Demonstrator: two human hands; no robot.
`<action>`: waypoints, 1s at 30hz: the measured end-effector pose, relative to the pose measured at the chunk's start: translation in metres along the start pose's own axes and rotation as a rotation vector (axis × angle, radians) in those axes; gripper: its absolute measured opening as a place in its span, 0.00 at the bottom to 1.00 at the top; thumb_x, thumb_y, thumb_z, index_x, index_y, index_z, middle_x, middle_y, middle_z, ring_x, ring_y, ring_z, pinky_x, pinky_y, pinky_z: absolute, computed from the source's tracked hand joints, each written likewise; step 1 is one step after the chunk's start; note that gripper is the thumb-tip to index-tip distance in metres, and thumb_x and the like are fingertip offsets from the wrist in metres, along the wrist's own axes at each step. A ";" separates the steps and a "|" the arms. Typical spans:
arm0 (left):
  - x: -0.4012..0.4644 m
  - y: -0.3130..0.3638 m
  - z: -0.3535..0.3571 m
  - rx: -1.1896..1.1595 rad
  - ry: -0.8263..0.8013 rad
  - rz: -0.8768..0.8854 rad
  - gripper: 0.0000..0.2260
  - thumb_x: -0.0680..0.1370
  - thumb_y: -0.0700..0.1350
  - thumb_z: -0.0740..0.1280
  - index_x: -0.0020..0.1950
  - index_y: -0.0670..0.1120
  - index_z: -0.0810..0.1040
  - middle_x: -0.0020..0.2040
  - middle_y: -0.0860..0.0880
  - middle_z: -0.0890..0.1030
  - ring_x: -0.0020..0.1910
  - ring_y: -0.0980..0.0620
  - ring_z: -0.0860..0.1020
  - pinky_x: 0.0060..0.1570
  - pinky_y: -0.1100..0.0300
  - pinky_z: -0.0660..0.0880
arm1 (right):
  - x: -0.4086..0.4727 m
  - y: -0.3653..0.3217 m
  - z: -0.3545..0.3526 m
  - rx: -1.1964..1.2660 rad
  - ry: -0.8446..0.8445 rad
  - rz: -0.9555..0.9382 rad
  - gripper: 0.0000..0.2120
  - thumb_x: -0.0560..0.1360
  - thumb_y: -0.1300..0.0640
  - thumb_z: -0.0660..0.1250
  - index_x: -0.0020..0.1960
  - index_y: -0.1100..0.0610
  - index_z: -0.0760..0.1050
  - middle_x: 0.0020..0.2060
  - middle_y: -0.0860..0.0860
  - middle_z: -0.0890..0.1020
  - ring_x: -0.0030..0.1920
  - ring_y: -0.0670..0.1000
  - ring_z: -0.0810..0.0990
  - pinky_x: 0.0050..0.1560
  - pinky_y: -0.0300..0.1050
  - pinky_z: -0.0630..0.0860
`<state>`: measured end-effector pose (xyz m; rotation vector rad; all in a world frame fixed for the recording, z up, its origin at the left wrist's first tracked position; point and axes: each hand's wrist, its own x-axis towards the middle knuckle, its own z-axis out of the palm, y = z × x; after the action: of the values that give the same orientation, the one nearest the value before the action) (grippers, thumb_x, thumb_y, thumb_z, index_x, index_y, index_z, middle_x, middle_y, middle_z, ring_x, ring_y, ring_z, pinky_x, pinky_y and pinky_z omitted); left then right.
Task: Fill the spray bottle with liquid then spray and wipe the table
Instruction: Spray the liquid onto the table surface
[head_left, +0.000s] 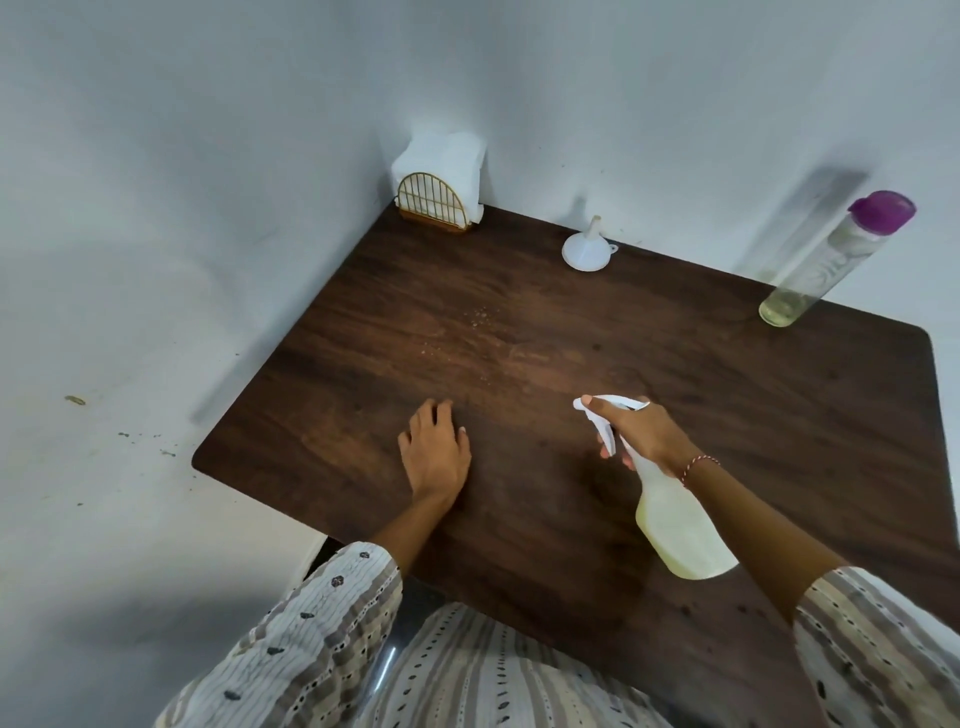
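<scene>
My right hand (641, 431) grips the neck of a white spray bottle (675, 525), fingers around its trigger, nozzle pointing left over the table. The bottle holds pale yellow liquid and hangs tilted above the dark wooden table (571, 322). Fine droplets (480, 314) speckle the wood past the nozzle, toward the back. My left hand (435, 451) rests flat on the table, fingers relaxed, holding nothing. A tall clear bottle (821, 260) with a purple cap stands at the back right, a little yellowish liquid at its bottom.
A white funnel (587, 249) sits upside down near the back edge. A gold wire napkin holder (436, 200) with white napkins stands in the back left corner. White walls close in behind and to the left of the table.
</scene>
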<state>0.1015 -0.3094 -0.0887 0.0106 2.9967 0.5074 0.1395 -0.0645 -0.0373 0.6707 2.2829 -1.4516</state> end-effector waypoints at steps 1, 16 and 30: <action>0.001 0.002 0.001 0.006 -0.015 0.025 0.19 0.79 0.49 0.59 0.70 0.48 0.65 0.72 0.46 0.65 0.70 0.48 0.64 0.66 0.51 0.63 | 0.000 0.001 -0.005 0.001 0.004 0.013 0.21 0.74 0.36 0.60 0.58 0.48 0.77 0.41 0.54 0.82 0.41 0.55 0.81 0.36 0.42 0.76; 0.033 0.036 -0.002 0.005 -0.097 0.224 0.20 0.79 0.50 0.60 0.71 0.47 0.65 0.72 0.46 0.65 0.72 0.48 0.63 0.68 0.51 0.62 | 0.020 -0.014 -0.029 0.112 0.251 0.035 0.27 0.71 0.33 0.61 0.58 0.53 0.76 0.46 0.53 0.82 0.41 0.53 0.80 0.31 0.38 0.75; 0.046 0.093 0.002 -0.218 -0.155 0.593 0.18 0.78 0.48 0.62 0.67 0.47 0.70 0.66 0.48 0.71 0.66 0.50 0.70 0.64 0.54 0.68 | -0.022 -0.017 -0.033 0.361 0.530 -0.157 0.15 0.76 0.48 0.64 0.52 0.59 0.79 0.41 0.57 0.82 0.38 0.55 0.80 0.30 0.39 0.76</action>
<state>0.0546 -0.2198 -0.0647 0.8916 2.7305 0.8336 0.1469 -0.0448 0.0009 1.1159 2.5152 -1.9817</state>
